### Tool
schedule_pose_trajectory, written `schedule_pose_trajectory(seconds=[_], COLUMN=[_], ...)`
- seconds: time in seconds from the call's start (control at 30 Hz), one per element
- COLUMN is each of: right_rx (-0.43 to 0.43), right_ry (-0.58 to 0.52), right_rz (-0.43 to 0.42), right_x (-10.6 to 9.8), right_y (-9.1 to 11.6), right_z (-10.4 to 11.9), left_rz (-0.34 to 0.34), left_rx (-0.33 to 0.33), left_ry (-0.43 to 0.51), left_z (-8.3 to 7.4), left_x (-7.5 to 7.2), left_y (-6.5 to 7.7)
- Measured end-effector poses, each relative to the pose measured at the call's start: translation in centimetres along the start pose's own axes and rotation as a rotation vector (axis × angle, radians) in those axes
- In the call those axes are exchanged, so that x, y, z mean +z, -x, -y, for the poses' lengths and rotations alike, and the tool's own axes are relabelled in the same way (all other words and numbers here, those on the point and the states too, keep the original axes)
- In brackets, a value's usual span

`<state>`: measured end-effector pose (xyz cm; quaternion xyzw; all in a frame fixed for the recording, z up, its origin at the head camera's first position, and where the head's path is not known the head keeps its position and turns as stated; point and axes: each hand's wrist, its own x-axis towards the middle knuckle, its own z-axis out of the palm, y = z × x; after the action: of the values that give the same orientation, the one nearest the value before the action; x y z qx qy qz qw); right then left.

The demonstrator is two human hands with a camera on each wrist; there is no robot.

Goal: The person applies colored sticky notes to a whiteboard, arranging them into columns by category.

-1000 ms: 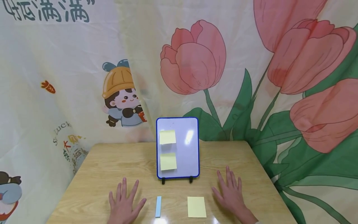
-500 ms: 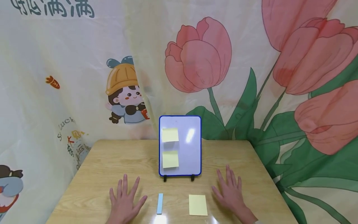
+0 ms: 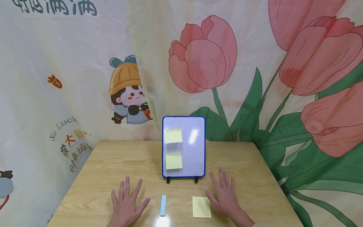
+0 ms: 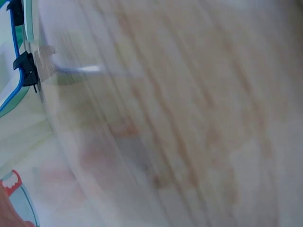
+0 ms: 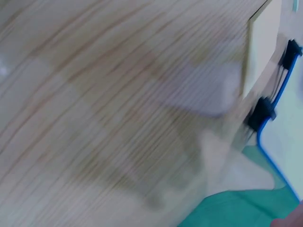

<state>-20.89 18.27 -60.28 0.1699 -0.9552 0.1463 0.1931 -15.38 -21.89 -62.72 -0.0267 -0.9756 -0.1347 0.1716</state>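
In the head view I have the yellow pad [image 3: 202, 208] low, right of centre in the frame, the right hand [image 3: 226, 197] nearer: its splayed thumb overlaps the upper-right corner, contact unclear. The blue strip [image 3: 163, 206], long axis up-frame, lies nearer the left hand [image 3: 126, 201]. Both hold nothing, fingers spread.

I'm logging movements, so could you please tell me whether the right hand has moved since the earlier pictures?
Yes: in the head view, the right hand has shifted left, towards the yellow pad, judged against the whiteboard.
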Motion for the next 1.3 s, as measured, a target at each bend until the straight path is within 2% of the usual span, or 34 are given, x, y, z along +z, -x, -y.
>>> schedule_pose_trajectory(seconds=[0.27, 0.4, 0.6, 0.7, 0.87, 1.03, 1.13, 1.23, 1.3], right_rx=[-0.147, -0.22, -0.359, -0.401, -0.431, -0.469, -0.479, -0.505, -0.522], right_ry=[-0.039, -0.032, 0.026, 0.026, 0.018, -0.011, -0.018, -0.013, -0.004], right_rz=[-0.03, -0.018, -0.045, -0.034, 0.086, 0.246, 0.313, 0.327, 0.291], right_x=[0.8, 1.8, 3.5, 4.1, 4.8, 5.3, 5.9, 6.7, 7.1], right_y=[-0.5, -0.9, -1.0, -1.2, -1.8, -2.2, -2.2, -1.9, -1.4], right_z=[4.4, 6.9, 10.0, 11.5, 13.5, 14.5, 14.8, 14.9, 14.8], left_rz=[0.055, 0.081, 0.058, 0.025, -0.037, -0.033, -0.048, -0.053, -0.044], left_rx=[-0.01, -0.015, -0.006, 0.006, 0.048, 0.073, 0.09, 0.103, 0.106], left_ry=[-0.013, -0.026, -0.029, -0.024, -0.042, -0.038, -0.036, -0.044, -0.043], left_z=[-0.3, -0.5, -0.8, -0.9, -1.0, -1.4, -1.7, -1.7, -1.7], left_x=[0.2, 0.0, -0.2, -0.3, -0.4, -0.8, -1.1, -1.0, -0.7], left_y=[0.1, 0.2, 0.4, 0.3, -0.6, -1.1, -1.3, -0.9, -0.5])
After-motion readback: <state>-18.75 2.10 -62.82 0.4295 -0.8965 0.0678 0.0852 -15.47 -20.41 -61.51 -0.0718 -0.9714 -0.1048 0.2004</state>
